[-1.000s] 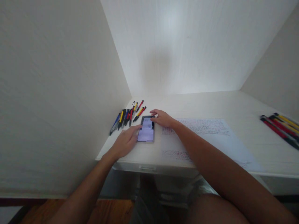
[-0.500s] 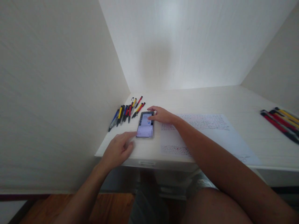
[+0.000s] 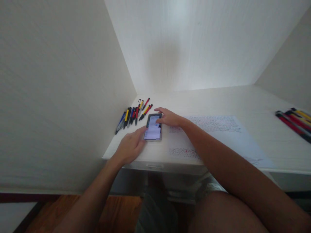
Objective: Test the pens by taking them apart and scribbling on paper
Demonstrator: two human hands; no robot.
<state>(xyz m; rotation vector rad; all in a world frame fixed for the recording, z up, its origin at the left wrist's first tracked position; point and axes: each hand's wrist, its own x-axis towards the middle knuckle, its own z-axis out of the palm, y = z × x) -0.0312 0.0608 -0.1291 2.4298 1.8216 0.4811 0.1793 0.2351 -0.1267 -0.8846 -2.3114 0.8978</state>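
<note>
A phone (image 3: 153, 133) with a lit screen lies face up on the white desk (image 3: 136, 152). My left hand (image 3: 130, 145) rests at its lower left edge, fingers stretched forward and touching its side. From the right, my right hand (image 3: 168, 117) reaches over the phone's upper right edge. Its thumb is on the screen, and its other fingers extend past the top corner, apart from the thumb. Neither hand is closed around the phone. Under my right forearm lies a sheet of paper (image 3: 218, 139) with rows of small handwriting.
Several pens (image 3: 131, 115) in blue, yellow, black and red lie left of the phone, near the side wall (image 3: 73, 81). More pens (image 3: 295, 124) sit at the far right. A back wall (image 3: 194, 48) closes off the desk; a drawer handle (image 3: 155, 166) shows at its front.
My left hand has moved up and right against the phone's left edge, its pointing finger no longer at the lower corner. My right thumb stays on the screen. The view has shifted slightly.
</note>
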